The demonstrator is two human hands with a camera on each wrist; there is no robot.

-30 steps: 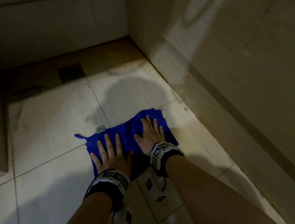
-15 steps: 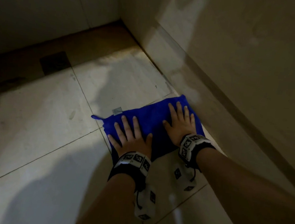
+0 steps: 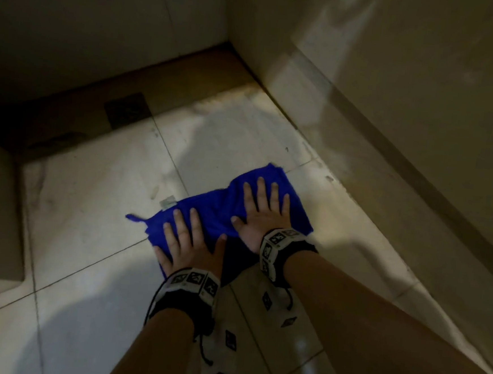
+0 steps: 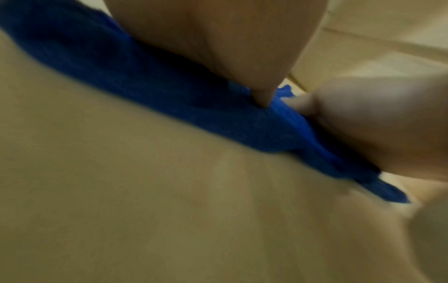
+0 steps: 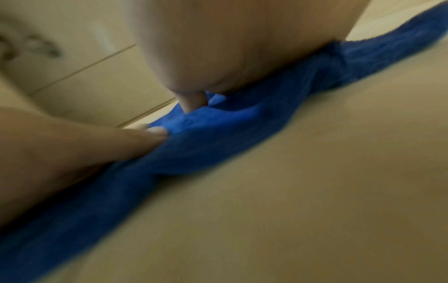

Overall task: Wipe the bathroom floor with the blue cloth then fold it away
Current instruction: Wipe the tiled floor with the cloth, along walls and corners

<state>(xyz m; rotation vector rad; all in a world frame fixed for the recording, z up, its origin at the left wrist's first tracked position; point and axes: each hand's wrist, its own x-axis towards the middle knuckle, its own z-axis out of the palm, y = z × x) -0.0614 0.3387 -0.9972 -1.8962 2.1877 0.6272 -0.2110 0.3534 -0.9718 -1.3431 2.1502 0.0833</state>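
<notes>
Left hand: your left hand (image 3: pixel 189 245) lies flat on the near-left part of the blue cloth (image 3: pixel 222 211), fingers straight and spread, grip released, palm pressing down.
Right hand: your right hand (image 3: pixel 262 214) is flat on the far-right part, fingers straight and fanned toward the wall (image 3: pixel 395 80), grip released.
Arms: both forearms reach forward and down, side by side.
Blue cloth: it lies bunched on the floor (image 3: pixel 96 210) tiles, near the wall's base, with a small tag (image 3: pixel 169 202) at its far-left edge.
</notes>
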